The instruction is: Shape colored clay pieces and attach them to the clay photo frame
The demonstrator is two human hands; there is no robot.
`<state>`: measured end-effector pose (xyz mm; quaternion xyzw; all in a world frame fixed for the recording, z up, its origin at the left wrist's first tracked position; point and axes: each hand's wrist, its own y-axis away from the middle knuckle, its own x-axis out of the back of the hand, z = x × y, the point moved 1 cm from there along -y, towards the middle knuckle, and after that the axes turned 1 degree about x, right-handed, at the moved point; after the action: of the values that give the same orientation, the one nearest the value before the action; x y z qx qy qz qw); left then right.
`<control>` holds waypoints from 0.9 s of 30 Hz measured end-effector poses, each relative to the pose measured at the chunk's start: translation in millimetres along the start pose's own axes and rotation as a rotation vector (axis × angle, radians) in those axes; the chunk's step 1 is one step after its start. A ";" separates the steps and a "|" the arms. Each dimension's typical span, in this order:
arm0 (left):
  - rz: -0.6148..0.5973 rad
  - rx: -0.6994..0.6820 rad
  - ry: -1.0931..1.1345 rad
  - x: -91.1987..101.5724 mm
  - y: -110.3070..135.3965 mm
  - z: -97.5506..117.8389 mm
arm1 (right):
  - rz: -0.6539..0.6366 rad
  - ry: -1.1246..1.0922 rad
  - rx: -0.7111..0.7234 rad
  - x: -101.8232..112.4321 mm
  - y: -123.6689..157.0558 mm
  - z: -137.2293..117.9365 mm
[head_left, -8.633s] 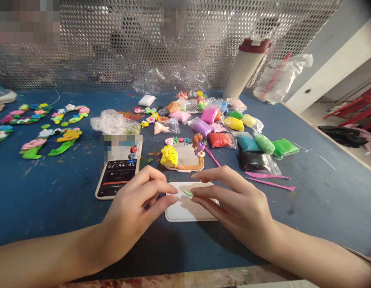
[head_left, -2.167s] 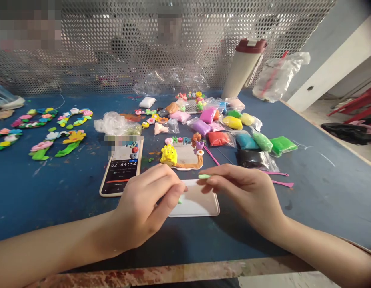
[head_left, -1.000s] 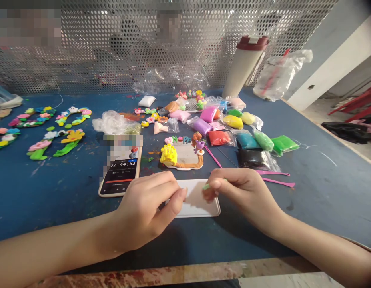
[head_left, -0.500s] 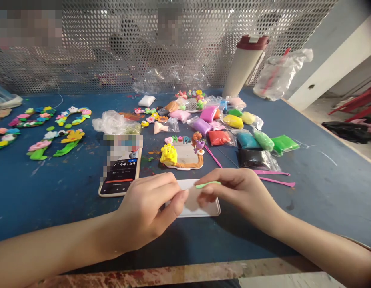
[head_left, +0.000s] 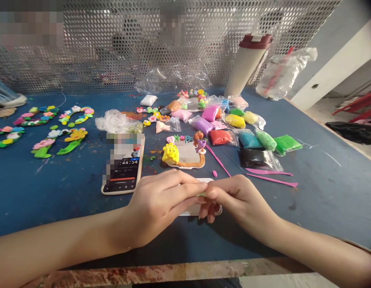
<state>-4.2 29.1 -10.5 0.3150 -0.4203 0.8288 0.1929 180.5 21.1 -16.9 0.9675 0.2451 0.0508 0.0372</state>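
Left grip (head_left: 163, 206) and right grip (head_left: 233, 200) pinch a green clay strip (head_left: 201, 195) together.
Soft, light, easily dented: hold it gently, over the white board (head_left: 189, 213).

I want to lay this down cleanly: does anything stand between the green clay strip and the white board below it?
Only the hands themselves. The green clay strip, mostly hidden, is pinched between the left hand and right hand, whose curled fingers hang over the white board. No tool or other object shows between them.
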 end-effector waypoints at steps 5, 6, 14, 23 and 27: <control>-0.011 0.041 0.029 6.6 -1.1 -0.8 | 0.101 -0.064 0.023 5.9 0.7 1.1; -0.029 0.054 0.053 7.7 -1.2 -0.8 | 0.112 -0.076 0.020 6.7 0.2 1.3; 0.015 0.126 0.068 5.0 0.8 -1.4 | 0.110 -0.074 0.019 8.9 -2.2 1.9; 0.029 0.142 0.052 4.8 0.5 -0.7 | 0.030 -0.026 0.009 6.6 0.8 -6.5; 0.052 0.126 0.036 5.4 -0.8 0.4 | 0.047 0.014 0.050 7.9 2.1 -5.1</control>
<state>-7.5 29.6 -6.3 0.3006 -0.3722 0.8637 0.1585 187.8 23.3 -11.0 0.9733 0.2235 0.0521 0.0099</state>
